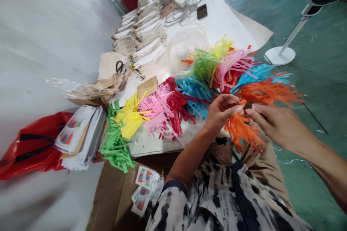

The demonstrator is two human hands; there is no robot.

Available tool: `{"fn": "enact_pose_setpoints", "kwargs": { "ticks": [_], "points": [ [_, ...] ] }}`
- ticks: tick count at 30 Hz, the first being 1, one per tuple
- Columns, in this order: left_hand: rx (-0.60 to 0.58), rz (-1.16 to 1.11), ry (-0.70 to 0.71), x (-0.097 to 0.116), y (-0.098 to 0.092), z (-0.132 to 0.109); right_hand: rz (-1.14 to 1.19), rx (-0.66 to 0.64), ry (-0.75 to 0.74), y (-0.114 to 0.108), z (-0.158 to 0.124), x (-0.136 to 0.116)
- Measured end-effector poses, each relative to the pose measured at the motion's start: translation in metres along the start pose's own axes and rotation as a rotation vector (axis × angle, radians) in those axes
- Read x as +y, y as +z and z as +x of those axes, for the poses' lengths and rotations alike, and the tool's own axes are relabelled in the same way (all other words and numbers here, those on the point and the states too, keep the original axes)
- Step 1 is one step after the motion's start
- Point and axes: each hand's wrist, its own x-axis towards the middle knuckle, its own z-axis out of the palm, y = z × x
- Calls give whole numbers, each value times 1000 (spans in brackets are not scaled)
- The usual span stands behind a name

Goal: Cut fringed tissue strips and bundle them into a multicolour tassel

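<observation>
My left hand (222,110) pinches the top of an orange fringed paper bundle (242,131) that hangs over my lap. My right hand (271,121) meets it from the right, fingertips closed on the same orange strips. Just beyond my hands lie heaps of cut paper fringe: green (115,144), yellow (131,115), pink (158,110), red (177,106), blue (195,95). A fanned cluster of light green, pink, blue and orange fringe (238,72) spreads behind my hands.
A stack of printed cards (80,135) rests on a red bag (29,148) at the left. Scissors (119,66), clear plastic bags, rows of white paper stacks (143,32), cables and a phone (202,11) lie farther back. A white fan stand (280,55) stands on the green floor.
</observation>
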Motion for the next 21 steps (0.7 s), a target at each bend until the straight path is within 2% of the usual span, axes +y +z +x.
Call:
{"fn": "enact_pose_setpoints", "kwargs": {
  "ticks": [3,7,9,11,15,21],
  "points": [
    [5,29,10,0,1,-2,81,-133,-5,-1,4,4],
    [26,85,21,2,2,-3,344,-363,-42,0,8,13],
    [38,112,48,2,3,-3,445,-418,-17,1,9,16],
    [28,127,68,1,3,-4,488,-414,15,3,9,16],
    [2,123,70,-3,2,-7,490,-309,2,2,9,9],
    [-59,116,-34,0,-2,-8,466,-258,-33,1,6,6]
  ]
}}
